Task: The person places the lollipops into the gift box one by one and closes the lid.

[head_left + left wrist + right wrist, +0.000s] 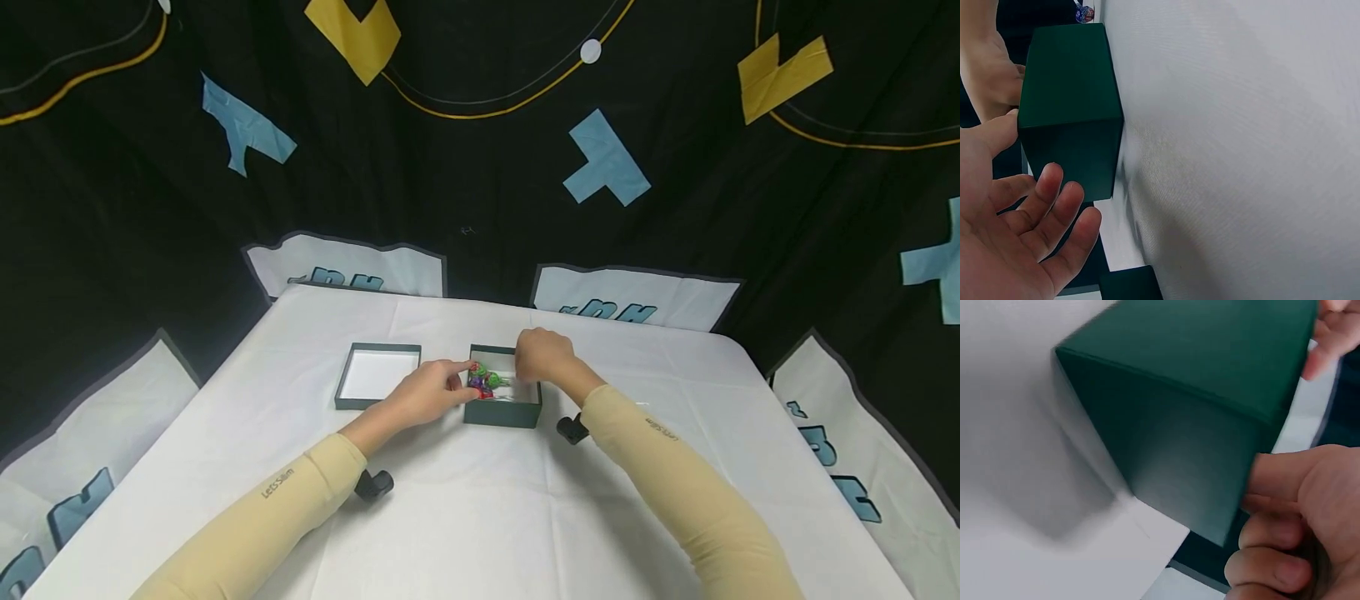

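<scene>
An open dark green box [501, 414] stands on the white table, with lollipops [486, 380] in red, green and purple wrappers inside its left part. At its left side is my left hand [431, 390], thumb and index finger at the rim, the other fingers loosely bent outside the wall [1079, 162]. My right hand [543, 357] is over the box's right rim. In the right wrist view its lower fingers [1269, 569] curl while a straighter digit reaches past the wall's edge. I cannot tell whether it holds anything; that part is hidden behind the wall.
Left of the box lies a dark green lid [377, 375] with its white inside up. Beyond the box, at the top of the left wrist view, a blue and red wrapped ball [1085, 14] shows. A black curtain [480, 200] hangs behind the table.
</scene>
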The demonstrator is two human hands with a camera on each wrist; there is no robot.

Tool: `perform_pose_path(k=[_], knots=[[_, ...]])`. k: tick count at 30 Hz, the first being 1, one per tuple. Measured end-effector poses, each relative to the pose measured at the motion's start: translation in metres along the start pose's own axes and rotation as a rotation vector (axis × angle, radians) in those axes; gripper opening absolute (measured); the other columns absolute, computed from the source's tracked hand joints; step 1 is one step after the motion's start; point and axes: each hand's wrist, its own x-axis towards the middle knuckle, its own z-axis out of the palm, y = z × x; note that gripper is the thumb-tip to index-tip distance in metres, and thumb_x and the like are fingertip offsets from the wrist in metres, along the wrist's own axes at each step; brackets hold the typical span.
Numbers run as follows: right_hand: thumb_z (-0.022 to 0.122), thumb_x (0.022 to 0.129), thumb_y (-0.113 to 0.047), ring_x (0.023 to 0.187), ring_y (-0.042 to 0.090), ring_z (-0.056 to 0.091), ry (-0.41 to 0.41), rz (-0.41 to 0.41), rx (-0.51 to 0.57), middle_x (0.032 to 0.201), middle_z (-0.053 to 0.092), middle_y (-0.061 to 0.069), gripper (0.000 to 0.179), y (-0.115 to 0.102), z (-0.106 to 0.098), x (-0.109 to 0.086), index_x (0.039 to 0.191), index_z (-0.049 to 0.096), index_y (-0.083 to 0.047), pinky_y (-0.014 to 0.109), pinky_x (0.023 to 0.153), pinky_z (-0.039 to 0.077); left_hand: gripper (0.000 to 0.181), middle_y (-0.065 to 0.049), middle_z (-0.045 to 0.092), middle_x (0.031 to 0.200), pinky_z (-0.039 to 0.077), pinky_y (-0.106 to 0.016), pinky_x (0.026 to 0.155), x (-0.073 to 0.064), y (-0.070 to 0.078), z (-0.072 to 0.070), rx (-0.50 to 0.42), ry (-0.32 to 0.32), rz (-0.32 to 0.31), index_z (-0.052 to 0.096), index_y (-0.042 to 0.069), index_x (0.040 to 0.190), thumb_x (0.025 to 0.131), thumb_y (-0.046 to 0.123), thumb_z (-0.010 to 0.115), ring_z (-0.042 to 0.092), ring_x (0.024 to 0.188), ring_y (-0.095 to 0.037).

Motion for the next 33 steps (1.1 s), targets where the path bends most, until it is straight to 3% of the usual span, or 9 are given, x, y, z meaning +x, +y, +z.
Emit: perform_pose_path(k=[5, 10, 15, 21, 33], knots=[[0.078, 0.086, -0.020, 0.080, 0.020, 0.065, 0.031, -0.027, 0.072, 0.099, 0.076, 0.002, 0.011, 0.011, -0.008, -0.007, 0.095, 0.081, -0.015, 0.038, 0.070, 0.056, 0.062, 0.003, 0.061, 0.079, 0.040, -0.030, 0.056, 0.000, 0.001, 0.000, -0.003, -0.005, -0.001, 0.055, 0.012, 0.146, 0.092, 0.037, 0.073, 0.051, 0.065, -0.013], [0.078, 0.087, -0.022, 0.090, 0.021, 0.063, 0.027, 0.004, 0.145, 0.109, 0.074, 0.004, 0.008, 0.025, -0.012, -0.013, 0.093, 0.080, -0.017, 0.041, 0.080, 0.054, 0.062, 0.003, 0.062, 0.080, 0.041, -0.029, 0.056, 0.000, 0.001, 0.000, 0.004, -0.010, 0.008, 0.054, 0.011, 0.146, 0.092, 0.037, 0.073, 0.052, 0.064, -0.012], [0.079, 0.087, -0.023, 0.097, 0.023, 0.061, 0.026, 0.012, 0.214, 0.121, 0.070, 0.007, 0.008, 0.034, -0.015, -0.017, 0.094, 0.080, -0.019, 0.040, 0.079, 0.053, 0.062, 0.003, 0.062, 0.080, 0.040, -0.030, 0.056, 0.001, 0.001, 0.000, 0.003, -0.005, 0.014, 0.054, 0.010, 0.146, 0.093, 0.037, 0.072, 0.051, 0.064, -0.012], [0.078, 0.087, -0.025, 0.094, 0.023, 0.061, 0.049, 0.015, 0.253, 0.114, 0.072, 0.007, 0.011, 0.047, -0.018, -0.025, 0.096, 0.080, -0.018, 0.038, 0.076, 0.053, 0.062, 0.003, 0.062, 0.080, 0.041, -0.030, 0.057, 0.002, 0.001, 0.001, 0.002, -0.006, 0.013, 0.054, 0.010, 0.146, 0.093, 0.036, 0.072, 0.052, 0.065, -0.013], [0.077, 0.089, -0.023, 0.095, 0.026, 0.060, 0.056, 0.048, 0.424, 0.109, 0.071, 0.009, 0.012, 0.087, -0.015, -0.038, 0.098, 0.079, -0.015, 0.042, 0.084, 0.052, 0.063, 0.003, 0.061, 0.078, 0.040, -0.028, 0.057, 0.002, 0.000, 0.001, 0.018, -0.004, 0.012, 0.055, 0.012, 0.146, 0.092, 0.038, 0.073, 0.051, 0.065, -0.012]])
